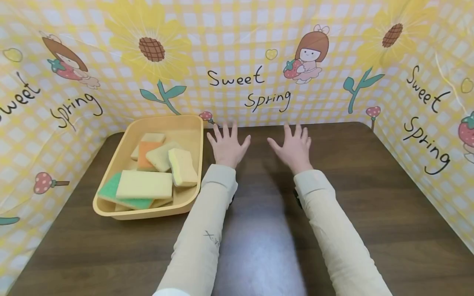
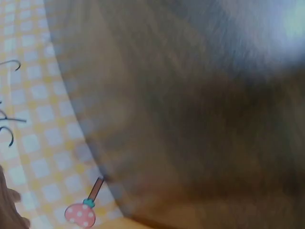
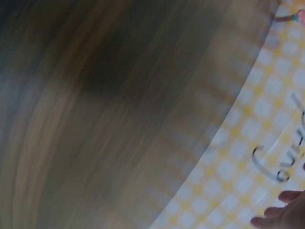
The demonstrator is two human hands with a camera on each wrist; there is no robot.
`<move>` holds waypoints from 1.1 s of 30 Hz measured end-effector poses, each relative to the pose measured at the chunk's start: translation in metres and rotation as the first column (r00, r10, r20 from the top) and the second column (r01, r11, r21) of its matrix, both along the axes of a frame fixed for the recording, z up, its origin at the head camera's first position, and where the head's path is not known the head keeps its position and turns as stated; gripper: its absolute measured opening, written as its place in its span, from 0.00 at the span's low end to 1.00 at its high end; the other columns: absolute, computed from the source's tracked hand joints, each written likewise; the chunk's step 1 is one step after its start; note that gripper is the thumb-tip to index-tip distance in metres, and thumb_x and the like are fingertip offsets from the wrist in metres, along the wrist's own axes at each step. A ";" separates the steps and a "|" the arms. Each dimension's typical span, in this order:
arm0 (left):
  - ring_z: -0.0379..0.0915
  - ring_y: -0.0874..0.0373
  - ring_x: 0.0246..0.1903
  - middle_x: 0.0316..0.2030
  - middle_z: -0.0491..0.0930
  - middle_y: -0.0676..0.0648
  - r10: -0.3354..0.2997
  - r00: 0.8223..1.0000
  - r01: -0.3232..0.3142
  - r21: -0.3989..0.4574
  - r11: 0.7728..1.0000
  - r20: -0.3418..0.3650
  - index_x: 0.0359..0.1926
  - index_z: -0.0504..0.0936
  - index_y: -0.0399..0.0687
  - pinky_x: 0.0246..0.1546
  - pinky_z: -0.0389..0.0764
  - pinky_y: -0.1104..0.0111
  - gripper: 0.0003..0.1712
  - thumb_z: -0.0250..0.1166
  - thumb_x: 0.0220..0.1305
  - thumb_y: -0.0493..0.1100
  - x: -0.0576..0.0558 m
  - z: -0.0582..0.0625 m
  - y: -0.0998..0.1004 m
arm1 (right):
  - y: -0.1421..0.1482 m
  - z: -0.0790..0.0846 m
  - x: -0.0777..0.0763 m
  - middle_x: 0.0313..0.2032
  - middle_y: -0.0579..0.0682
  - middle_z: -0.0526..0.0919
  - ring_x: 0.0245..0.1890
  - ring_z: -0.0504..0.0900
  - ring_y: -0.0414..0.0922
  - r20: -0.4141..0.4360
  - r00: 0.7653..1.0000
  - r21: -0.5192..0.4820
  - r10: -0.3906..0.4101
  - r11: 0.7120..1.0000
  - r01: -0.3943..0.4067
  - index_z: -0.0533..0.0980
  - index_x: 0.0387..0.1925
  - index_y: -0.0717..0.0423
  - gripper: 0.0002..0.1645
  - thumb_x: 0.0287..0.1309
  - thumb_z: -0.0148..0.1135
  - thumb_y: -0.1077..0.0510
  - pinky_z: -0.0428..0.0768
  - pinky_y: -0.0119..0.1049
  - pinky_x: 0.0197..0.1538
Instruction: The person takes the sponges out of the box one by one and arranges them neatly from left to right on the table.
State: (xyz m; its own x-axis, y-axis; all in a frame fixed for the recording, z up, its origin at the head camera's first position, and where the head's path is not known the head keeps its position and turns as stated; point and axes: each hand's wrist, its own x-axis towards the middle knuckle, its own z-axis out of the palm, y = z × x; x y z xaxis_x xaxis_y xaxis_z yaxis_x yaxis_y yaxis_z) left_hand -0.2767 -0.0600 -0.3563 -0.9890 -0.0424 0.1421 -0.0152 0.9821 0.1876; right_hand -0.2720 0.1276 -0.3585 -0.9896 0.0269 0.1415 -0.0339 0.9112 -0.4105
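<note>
Brown tabletop [image 1: 370, 185] lies beneath widely splayed left hand [image 1: 227, 149] and right hand [image 1: 295, 150].

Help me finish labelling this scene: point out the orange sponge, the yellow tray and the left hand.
Orange sponge [image 1: 144, 154]: head view, on its uncovered orange surface.
Yellow tray [image 1: 188, 130]: head view, on its bare inside near the far right corner.
Left hand [image 1: 227, 149]: head view, on the back of the hand.

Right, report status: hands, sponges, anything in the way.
Left hand and right hand spread, holding nothing. Sponges in the tub, left of both hands. Nothing covers the tub.
</note>
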 end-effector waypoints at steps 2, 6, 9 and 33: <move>0.41 0.38 0.74 0.73 0.53 0.40 0.021 0.999 -0.021 -0.009 1.000 -0.025 0.74 0.52 0.55 0.70 0.47 0.44 0.41 0.37 0.68 0.70 0.000 0.007 -0.005 | -0.011 0.000 0.002 0.68 0.68 0.58 0.69 0.55 0.66 -0.023 0.999 -0.016 0.031 0.999 -0.031 0.59 0.68 0.59 0.41 0.66 0.45 0.35 0.56 0.60 0.68; 0.59 0.38 0.66 0.63 0.68 0.35 0.048 0.995 -0.052 -0.041 0.998 -0.084 0.67 0.63 0.45 0.66 0.58 0.48 0.38 0.40 0.70 0.67 0.000 0.017 -0.017 | -0.036 -0.005 0.006 0.51 0.63 0.77 0.52 0.75 0.60 -0.073 0.990 -0.002 0.118 0.993 -0.118 0.73 0.53 0.62 0.25 0.68 0.47 0.46 0.75 0.52 0.54; 0.70 0.39 0.55 0.55 0.75 0.34 0.057 0.989 -0.066 -0.063 0.996 -0.139 0.61 0.68 0.40 0.58 0.67 0.50 0.35 0.41 0.71 0.64 0.000 0.023 -0.029 | -0.056 -0.011 0.011 0.42 0.58 0.82 0.43 0.81 0.55 -0.089 0.979 0.003 0.181 0.983 -0.181 0.76 0.44 0.60 0.17 0.68 0.48 0.52 0.80 0.48 0.45; 0.57 0.27 0.62 0.62 0.60 0.20 0.405 0.910 -0.390 -0.137 0.910 0.095 0.64 0.57 0.21 0.64 0.58 0.44 0.46 0.17 0.72 0.58 0.034 0.095 -0.198 | -0.178 -0.022 0.059 0.20 0.46 0.70 0.22 0.71 0.43 0.080 0.971 -0.448 0.227 0.878 -0.168 0.71 0.26 0.53 0.21 0.70 0.44 0.45 0.67 0.31 0.28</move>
